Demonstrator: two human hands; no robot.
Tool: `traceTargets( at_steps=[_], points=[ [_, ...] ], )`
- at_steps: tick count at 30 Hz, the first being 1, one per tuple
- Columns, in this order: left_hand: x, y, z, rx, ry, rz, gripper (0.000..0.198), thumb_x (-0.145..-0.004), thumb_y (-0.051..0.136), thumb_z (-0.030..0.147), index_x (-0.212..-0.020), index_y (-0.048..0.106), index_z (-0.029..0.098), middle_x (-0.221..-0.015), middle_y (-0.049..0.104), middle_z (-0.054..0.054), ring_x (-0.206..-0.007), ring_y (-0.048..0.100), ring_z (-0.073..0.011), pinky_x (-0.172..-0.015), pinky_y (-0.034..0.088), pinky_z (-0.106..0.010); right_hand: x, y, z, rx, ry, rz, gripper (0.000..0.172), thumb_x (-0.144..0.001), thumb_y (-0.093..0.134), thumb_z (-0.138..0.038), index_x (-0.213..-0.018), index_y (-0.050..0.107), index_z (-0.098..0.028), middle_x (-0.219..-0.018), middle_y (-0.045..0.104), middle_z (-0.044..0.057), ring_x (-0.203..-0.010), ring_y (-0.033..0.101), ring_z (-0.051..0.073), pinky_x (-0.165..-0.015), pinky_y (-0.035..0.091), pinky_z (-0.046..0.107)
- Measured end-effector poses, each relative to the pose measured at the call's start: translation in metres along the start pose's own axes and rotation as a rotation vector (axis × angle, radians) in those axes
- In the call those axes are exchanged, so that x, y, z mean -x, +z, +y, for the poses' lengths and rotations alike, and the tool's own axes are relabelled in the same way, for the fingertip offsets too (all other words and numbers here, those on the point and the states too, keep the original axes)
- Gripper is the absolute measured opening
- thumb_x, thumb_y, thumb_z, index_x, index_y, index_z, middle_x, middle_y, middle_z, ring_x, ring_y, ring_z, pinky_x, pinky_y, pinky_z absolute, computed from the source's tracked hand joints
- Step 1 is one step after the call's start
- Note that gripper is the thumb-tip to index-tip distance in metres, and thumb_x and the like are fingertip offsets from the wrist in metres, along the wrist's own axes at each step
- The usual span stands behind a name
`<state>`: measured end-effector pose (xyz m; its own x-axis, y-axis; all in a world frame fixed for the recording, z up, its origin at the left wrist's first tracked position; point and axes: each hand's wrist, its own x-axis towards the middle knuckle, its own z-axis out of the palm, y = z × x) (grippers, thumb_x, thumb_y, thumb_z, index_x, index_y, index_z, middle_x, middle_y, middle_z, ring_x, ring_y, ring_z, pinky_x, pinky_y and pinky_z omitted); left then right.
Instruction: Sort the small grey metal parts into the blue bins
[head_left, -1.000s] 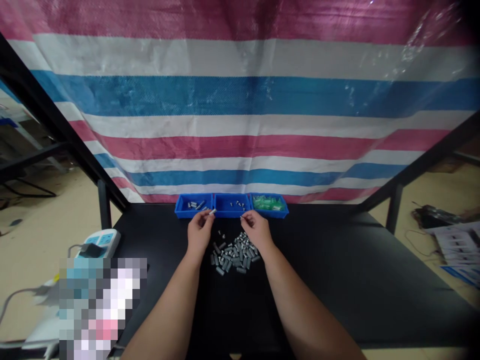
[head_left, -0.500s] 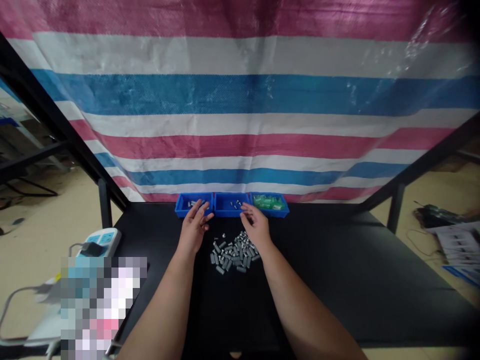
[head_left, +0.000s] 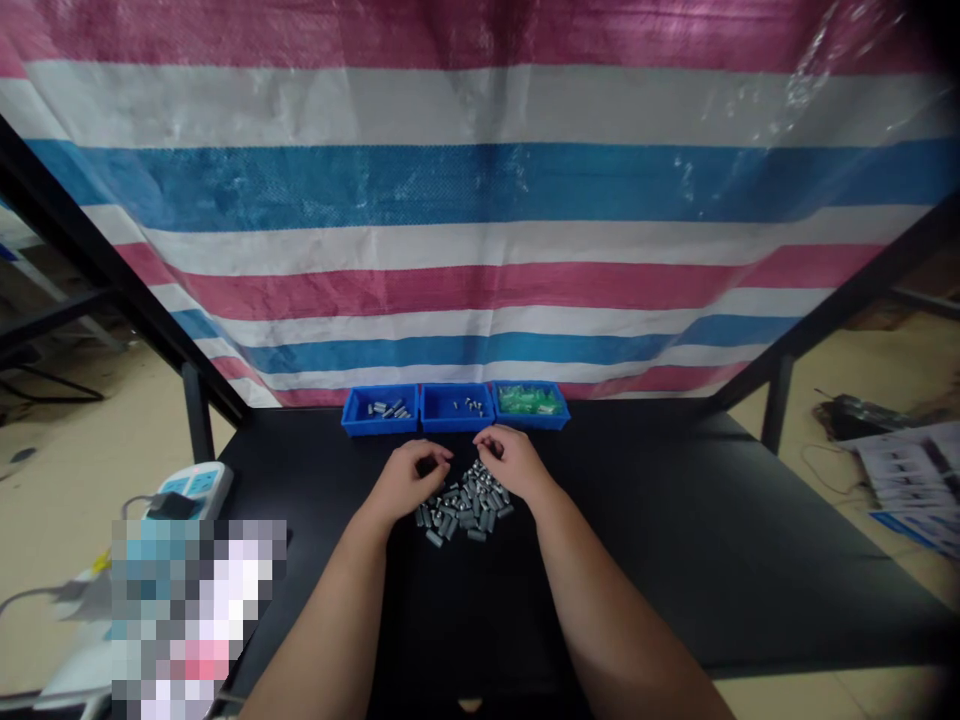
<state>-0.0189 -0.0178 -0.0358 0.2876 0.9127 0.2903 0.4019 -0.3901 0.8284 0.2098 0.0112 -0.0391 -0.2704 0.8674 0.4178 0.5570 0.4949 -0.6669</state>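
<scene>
My left hand (head_left: 409,478) is curled, with its fingertips just above the upper left edge of a loose pile of grey metal cylinders (head_left: 461,510) on the black table (head_left: 637,520). My right hand (head_left: 510,462) curves over the pile's top edge, its fingertips pointing toward my left hand. The fingers hide anything that either hand might hold. Behind the hands stand several blue bins: the left bin (head_left: 380,410) and middle bin (head_left: 457,407) hold small metal pieces, and the right bin (head_left: 530,402) holds green pieces.
A white power strip (head_left: 191,485) sits at the table's left edge, beside a pixelated patch (head_left: 199,620). A striped tarp (head_left: 480,240) hangs behind the table. Papers (head_left: 911,470) lie on the floor to the right.
Both hands have come back from the bins to the pile, and their open fingers have curled. The small pieces held a second ago no longer show in either hand.
</scene>
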Motion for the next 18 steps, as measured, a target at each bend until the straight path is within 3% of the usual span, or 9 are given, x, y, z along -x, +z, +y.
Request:
traceTargets(
  at_steps=[4, 7, 12, 15, 18],
  points=[
    [0.005, -0.005, 0.015, -0.3, 0.112, -0.169, 0.025, -0.074, 0.065, 0.016, -0.095, 0.076, 0.024, -0.097, 0.071, -0.005, -0.095, 0.061, -0.023, -0.09, 0.044, -0.036, 0.001, -0.001, 0.002, 0.006, 0.044, -0.039, 0.016, -0.081, 0.058, -0.015, -0.086, 0.072, -0.021, -0.076, 0.065, 0.0, -0.064, 0.054, 0.014, -0.061, 0.042, 0.025],
    [0.008, -0.009, 0.019, -0.412, 0.05, -0.18, 0.025, -0.073, 0.065, 0.018, -0.095, 0.076, 0.024, -0.098, 0.07, -0.005, -0.093, 0.06, -0.0235, -0.087, 0.044, -0.036, 0.003, 0.002, -0.003, 0.018, 0.017, -0.07, 0.014, -0.08, 0.062, -0.014, -0.087, 0.072, -0.021, -0.077, 0.064, 0.0, -0.069, 0.057, 0.015, -0.065, 0.044, 0.025],
    [0.009, -0.009, 0.007, -0.476, -0.066, -0.192, 0.018, -0.078, 0.068, 0.028, -0.092, 0.077, 0.023, -0.093, 0.069, -0.007, -0.089, 0.062, -0.0241, -0.086, 0.044, -0.036, 0.005, 0.02, -0.021, 0.088, -0.127, -0.136, 0.022, -0.082, 0.066, -0.013, -0.1, 0.073, -0.024, -0.097, 0.069, 0.003, -0.093, 0.06, 0.019, -0.088, 0.045, 0.033],
    [0.008, -0.008, -0.001, -0.47, -0.092, -0.184, 0.016, -0.082, 0.066, 0.028, -0.091, 0.078, 0.022, -0.089, 0.068, -0.008, -0.085, 0.062, -0.0232, -0.088, 0.044, -0.037, 0.003, 0.033, -0.03, 0.186, -0.132, -0.183, 0.022, -0.084, 0.068, -0.015, -0.103, 0.074, -0.025, -0.096, 0.071, 0.003, -0.094, 0.058, 0.02, -0.086, 0.042, 0.035],
    [0.008, -0.006, -0.004, -0.482, -0.106, -0.164, 0.016, -0.084, 0.064, 0.027, -0.09, 0.078, 0.02, -0.09, 0.067, -0.009, -0.086, 0.061, -0.0237, -0.087, 0.044, -0.038, 0.001, 0.044, -0.033, 0.268, -0.112, -0.208, 0.015, -0.083, 0.07, -0.016, -0.093, 0.075, -0.025, -0.084, 0.071, 0.002, -0.088, 0.057, 0.021, -0.081, 0.039, 0.034]
  ],
)
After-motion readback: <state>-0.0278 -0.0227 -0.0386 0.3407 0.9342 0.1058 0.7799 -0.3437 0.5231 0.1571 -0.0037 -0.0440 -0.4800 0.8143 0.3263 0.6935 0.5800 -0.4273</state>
